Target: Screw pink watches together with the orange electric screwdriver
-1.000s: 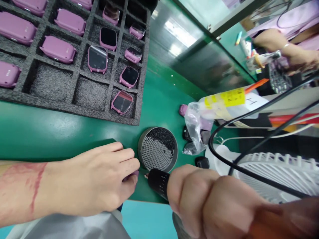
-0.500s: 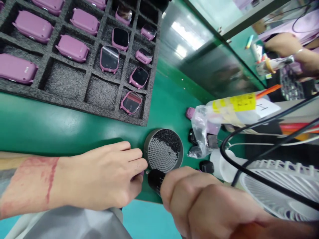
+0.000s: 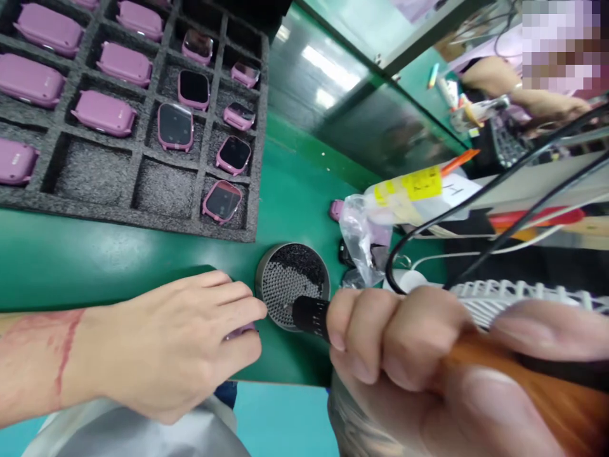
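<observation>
My right hand (image 3: 404, 336) is wrapped round an electric screwdriver (image 3: 311, 315) with a black nose and an orange body. The nose hangs over the near right part of a round grey dish (image 3: 261, 282); its tip is hard to make out. Tiny black screws (image 3: 309, 261) lie heaped at the dish's far side, above a plate full of holes. Left of the dish, my left hand (image 3: 185, 346) is closed on a small purple smartwatch case (image 3: 242, 331), mostly hidden under the fingers, near the green table's (image 3: 118, 260) front edge.
A black foam tray (image 3: 157, 222) at the upper left holds several purple watch cases. At the right are a plastic bag (image 3: 356, 235), a white bottle with a yellow label (image 3: 423, 184), black cables (image 3: 428, 222) and a white fan (image 3: 499, 293). Another person's arm (image 3: 490, 73) is beyond.
My right hand has raised the screwdriver; its nose has gone from beside my left fingers to over the screw dish. The view has shifted, and my left hand keeps hold of the watch case.
</observation>
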### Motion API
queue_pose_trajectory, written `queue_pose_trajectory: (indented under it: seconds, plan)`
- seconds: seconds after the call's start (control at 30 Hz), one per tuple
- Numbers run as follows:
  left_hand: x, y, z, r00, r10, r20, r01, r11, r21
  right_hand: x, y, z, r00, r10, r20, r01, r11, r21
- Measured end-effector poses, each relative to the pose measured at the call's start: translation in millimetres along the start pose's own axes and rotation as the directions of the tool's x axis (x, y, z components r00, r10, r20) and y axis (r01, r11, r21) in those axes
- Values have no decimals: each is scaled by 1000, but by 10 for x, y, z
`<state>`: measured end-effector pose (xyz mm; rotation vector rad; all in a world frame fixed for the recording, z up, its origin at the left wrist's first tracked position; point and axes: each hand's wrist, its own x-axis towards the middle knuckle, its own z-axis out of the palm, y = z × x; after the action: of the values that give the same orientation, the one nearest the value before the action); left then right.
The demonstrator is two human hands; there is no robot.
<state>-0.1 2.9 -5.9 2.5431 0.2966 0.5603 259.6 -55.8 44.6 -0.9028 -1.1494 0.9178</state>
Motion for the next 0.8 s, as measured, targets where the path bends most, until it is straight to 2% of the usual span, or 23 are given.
queue_pose_trajectory:
  seconds: [0.17,0.33,0.43,0.57,0.7,0.8]
  plan:
    - [1,10,38,999,6,-43,-2,995,103,80,29,-6,983,82,166,-85,996,11]
    - [-5,-7,82,999,18,-40,-14,996,88,14,113,62,998,22,56,-24,999,23]
    - [-3,-6,74,999,21,-40,-18,998,68,20,132,62,992,12,123,-13,1000,9]
    - [1,7,66,999,7,-41,-3,996,90,45,84,-37,968,65,243,-61,998,-24]
    - [2,15,82,998,15,-65,-9,996,89,28,-1,-45,967,93,236,-91,996,-21]
    - [5,32,107,997,7,-78,-1,997,77,-68,-113,-26,986,101,135,-95,994,-47]
